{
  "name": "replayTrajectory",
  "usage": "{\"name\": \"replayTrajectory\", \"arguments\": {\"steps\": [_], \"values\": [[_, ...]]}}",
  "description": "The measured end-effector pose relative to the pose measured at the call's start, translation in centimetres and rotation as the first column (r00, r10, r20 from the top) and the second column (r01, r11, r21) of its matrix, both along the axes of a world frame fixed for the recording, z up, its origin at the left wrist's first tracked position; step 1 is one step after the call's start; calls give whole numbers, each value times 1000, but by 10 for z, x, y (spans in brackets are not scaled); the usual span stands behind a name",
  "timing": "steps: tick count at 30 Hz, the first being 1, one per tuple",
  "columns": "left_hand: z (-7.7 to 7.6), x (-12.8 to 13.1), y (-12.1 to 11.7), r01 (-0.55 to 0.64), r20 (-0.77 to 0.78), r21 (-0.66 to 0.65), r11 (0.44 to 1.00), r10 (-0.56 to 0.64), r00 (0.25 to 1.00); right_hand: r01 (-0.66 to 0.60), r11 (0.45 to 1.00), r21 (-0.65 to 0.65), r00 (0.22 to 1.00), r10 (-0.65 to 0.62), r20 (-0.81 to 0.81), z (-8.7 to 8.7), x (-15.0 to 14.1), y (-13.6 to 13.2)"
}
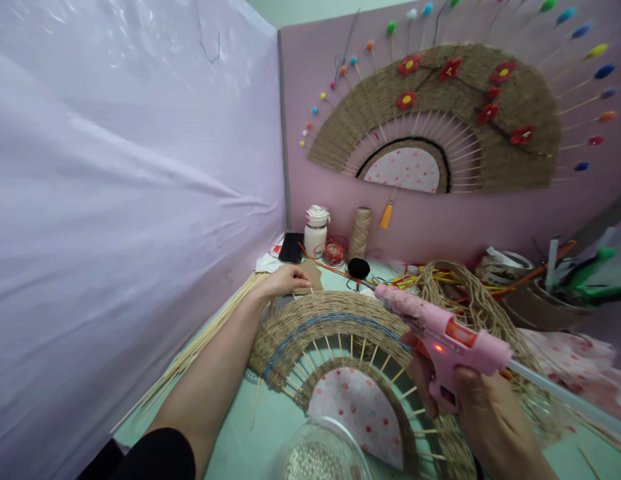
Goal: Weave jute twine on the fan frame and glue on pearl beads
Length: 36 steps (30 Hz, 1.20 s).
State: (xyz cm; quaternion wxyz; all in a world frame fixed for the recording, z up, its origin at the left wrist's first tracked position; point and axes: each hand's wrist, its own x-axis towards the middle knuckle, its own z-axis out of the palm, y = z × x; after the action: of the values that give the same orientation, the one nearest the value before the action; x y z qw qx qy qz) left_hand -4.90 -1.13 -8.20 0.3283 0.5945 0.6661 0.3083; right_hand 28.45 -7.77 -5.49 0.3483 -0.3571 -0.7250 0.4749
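Observation:
My right hand (490,407) is wrapped around a pink hot glue gun (415,310), its small light glowing orange and its nozzle pointing left. A white glue stick (565,393) sticks out of the gun's back. Below lies a half-round fan (290,333) woven of brown cord on thin sticks, with a blue band and a dotted cloth centre (355,407). At the fan's upper left edge, my left hand (285,281) has its fingers pinched together beside a short stick tip; what they hold is too small to make out.
In front stands a clear tub of pearl beads (315,460). Behind are a white bottle (315,233), a phone (291,247), a twine spool (360,233) and black yarn (359,268). Loose cord (455,293) and a tool pot (545,303) sit right. A finished fan (520,100) hangs behind.

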Motion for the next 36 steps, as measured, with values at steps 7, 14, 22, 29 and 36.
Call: {"name": "replayTrajectory", "arguments": {"steps": [7,14,22,29,36], "values": [[1,1,0,13,-2,14,1000,-13,1000,-8,1000,-22,1000,7,-12,0,0,0],[2,3,-1,-3,-3,16,1000,3,1000,-24,1000,4,1000,24,10,-1,1,1],[3,4,-3,-21,12,21,1000,21,1000,-36,999,-23,999,36,10,-2,2,1],[0,-3,0,-15,7,2,1000,15,1000,-29,1000,12,999,29,17,-3,2,2],[-1,-2,0,-8,7,-1,1000,8,1000,-22,1000,13,999,22,24,-3,2,2]]}}
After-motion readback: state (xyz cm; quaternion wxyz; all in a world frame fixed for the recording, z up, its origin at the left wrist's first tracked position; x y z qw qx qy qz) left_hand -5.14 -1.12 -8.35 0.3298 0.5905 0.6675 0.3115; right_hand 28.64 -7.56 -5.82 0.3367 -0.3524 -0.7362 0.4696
